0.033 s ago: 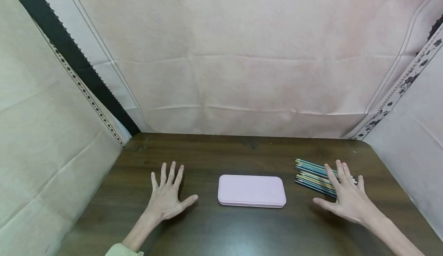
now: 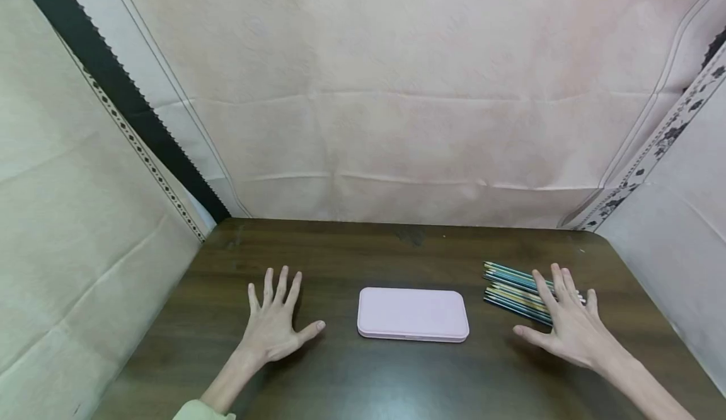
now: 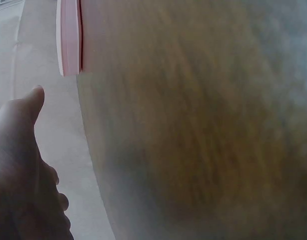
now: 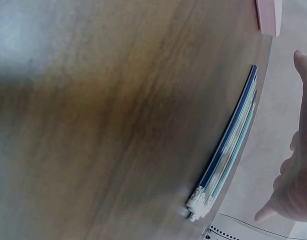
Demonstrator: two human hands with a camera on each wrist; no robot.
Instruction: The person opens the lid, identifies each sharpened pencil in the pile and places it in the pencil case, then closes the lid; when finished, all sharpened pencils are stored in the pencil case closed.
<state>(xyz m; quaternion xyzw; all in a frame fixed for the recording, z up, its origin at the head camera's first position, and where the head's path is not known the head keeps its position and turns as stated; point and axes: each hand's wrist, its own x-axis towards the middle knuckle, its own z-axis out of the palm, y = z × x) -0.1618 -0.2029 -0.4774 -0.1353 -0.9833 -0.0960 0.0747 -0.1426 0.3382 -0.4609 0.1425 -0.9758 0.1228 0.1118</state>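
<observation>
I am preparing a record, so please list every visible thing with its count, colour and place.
Table: one, dark brown, lower head view
Case: one, pale pink, middle of table
Pencils: too bunched to count; teal, dark blue, yellowish; right of case
Sheeting: count unclear, cream, behind and beside table
Strips: two, black, left side, right edge
Borders: two, patterned white, left and right
Sleeve: one, pale green, bottom left
Left hand: one, spread, left of case
Right hand: one, spread, partly hiding pencils
</observation>
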